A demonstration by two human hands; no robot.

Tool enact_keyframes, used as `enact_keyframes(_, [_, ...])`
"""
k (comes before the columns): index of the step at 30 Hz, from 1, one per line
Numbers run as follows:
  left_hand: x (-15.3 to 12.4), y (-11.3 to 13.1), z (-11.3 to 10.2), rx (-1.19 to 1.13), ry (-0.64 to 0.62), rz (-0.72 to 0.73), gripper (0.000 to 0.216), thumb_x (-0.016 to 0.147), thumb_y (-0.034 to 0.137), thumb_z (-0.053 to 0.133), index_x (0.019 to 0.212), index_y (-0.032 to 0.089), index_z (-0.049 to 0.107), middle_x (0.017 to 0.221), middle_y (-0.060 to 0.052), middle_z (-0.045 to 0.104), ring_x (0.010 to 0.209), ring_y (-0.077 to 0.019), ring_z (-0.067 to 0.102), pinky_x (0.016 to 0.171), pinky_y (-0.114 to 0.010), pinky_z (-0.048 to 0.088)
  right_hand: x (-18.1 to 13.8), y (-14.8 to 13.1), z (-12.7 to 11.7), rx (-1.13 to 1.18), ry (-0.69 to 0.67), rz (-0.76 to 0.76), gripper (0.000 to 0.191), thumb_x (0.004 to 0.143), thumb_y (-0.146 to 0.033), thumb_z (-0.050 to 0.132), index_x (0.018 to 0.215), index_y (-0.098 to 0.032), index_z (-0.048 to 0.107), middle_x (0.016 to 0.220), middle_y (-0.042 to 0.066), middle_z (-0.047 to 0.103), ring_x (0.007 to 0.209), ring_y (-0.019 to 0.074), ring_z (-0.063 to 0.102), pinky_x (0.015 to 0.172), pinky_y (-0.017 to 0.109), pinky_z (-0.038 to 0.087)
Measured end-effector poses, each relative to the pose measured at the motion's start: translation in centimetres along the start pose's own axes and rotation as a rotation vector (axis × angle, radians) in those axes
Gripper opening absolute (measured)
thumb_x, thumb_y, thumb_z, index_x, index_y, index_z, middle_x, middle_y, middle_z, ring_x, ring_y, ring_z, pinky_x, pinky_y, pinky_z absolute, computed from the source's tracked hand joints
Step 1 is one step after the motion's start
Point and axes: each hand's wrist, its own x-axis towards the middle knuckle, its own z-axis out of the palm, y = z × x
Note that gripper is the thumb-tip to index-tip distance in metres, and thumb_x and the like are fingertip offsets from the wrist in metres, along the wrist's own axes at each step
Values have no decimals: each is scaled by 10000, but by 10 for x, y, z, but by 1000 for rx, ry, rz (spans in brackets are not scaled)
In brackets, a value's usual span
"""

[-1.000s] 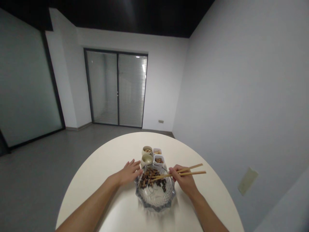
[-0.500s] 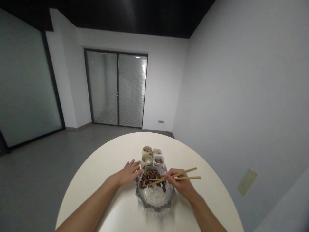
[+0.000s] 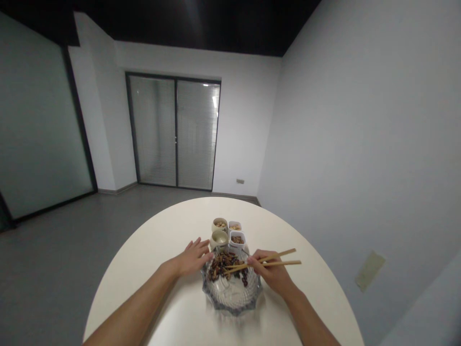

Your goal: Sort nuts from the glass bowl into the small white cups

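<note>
A cut-glass bowl [image 3: 232,298] stands near the front of the round white table [image 3: 158,240], with a heap of dark brown bits [image 3: 225,265] in its far half. My right hand [image 3: 271,271] grips a pair of wooden chopsticks [image 3: 273,259]; their tips reach left into the heap. My left hand [image 3: 192,257] rests against the bowl's left rim, fingers stretched out and flat, holding nothing.
Just behind the bowl stand small cups: a round one [image 3: 219,237], another round one [image 3: 219,224] with pale bits, and two square white ones [image 3: 237,238] [image 3: 235,226] with brownish bits. A wall runs along the right; glass doors stand at the back.
My right hand with the chopsticks slid left and nearer to me, and the tips went deeper into the heap, then lifted slightly. My left hand stayed put.
</note>
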Motion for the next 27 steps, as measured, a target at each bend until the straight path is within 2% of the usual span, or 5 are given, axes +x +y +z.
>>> enact_keyframes(7, [0,1,-1,1,-11,-4,626,1026,641,197,1467,274,449,1603,-77,223,1467,-367,79,1153,-583,68,-2,-5,-1,-29,-18,-26,390,892,-413,611,587,-175,657,487,-2,574,466,124,493,478,228,362])
enact_keyframes(14, [-1,0,1,5,9,8,613,1029,641,191,1477,297,428,1600,-67,237,1463,-369,106,1151,-588,80,-1,-2,-3,-49,78,-1,411,905,-426,589,583,-181,660,486,3,597,474,137,524,500,238,399])
enact_keyframes(18, [-1,-1,2,26,-11,1,599,1037,619,192,1435,278,483,1600,-69,237,1466,-362,95,1152,-583,83,0,1,-7,-47,168,-4,389,907,-434,590,625,-182,679,512,4,619,499,146,548,516,243,407])
enact_keyframes(27, [-1,-3,5,24,4,-1,587,1032,618,207,1380,279,537,1598,-56,249,1468,-355,97,1154,-577,86,0,7,-8,-101,201,55,417,915,-477,577,629,-186,662,504,-8,589,511,151,546,553,254,417])
